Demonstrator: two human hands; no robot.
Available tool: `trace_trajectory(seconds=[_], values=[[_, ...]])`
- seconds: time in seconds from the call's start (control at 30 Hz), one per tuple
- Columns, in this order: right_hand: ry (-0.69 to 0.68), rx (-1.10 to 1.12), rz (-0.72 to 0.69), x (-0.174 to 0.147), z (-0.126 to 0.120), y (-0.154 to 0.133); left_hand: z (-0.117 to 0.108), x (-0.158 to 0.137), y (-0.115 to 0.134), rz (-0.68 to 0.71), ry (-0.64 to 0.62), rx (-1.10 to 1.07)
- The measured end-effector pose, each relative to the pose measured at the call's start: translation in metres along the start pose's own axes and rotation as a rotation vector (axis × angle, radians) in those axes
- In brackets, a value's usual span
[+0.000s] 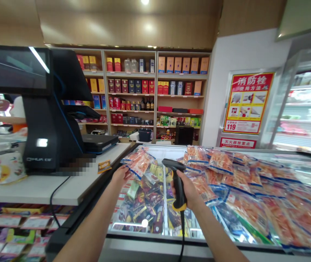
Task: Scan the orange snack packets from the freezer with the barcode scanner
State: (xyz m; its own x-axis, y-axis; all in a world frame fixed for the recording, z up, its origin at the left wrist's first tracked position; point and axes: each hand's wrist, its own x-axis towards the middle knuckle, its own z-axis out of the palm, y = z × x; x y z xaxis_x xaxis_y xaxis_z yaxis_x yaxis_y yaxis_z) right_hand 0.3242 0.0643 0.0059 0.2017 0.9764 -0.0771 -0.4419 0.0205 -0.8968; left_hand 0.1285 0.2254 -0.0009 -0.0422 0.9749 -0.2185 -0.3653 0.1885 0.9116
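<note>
My right hand (187,189) is wrapped round the grip of a black barcode scanner (179,189) with yellow trim, its head turned to the left and its cable hanging down. In my left hand (120,174) is the near edge of a clear plastic packet of orange-pink food (140,162) with a blue border, at the left side of the glass-topped freezer (135,232). Another such packet seems to lie against it; how many I hold cannot be made out. Right of the scanner, many similar packets (221,162) are heaped over the glass.
A black checkout terminal (39,127) stands on the white counter (98,182) to the left, beside a small yellow packet (104,166) and a white pouch (7,168). Wrapped ices (147,203) show through the glass. Shelves of boxes (130,86) line the back wall. Another person's arm (9,119) shows far left.
</note>
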Motion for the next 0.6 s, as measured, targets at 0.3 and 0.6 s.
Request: trace_trajectory(seconds=[0.3,0.6], values=[[-0.063,0.003,-0.007,0.007,0.018,0.000,-0.008,0.006,-0.003,-0.018,0.139,-0.148],[-0.060,-0.010,-0.018,0.014,0.022,-0.003,-0.018,0.009,0.002,-0.011,0.212,-0.102]])
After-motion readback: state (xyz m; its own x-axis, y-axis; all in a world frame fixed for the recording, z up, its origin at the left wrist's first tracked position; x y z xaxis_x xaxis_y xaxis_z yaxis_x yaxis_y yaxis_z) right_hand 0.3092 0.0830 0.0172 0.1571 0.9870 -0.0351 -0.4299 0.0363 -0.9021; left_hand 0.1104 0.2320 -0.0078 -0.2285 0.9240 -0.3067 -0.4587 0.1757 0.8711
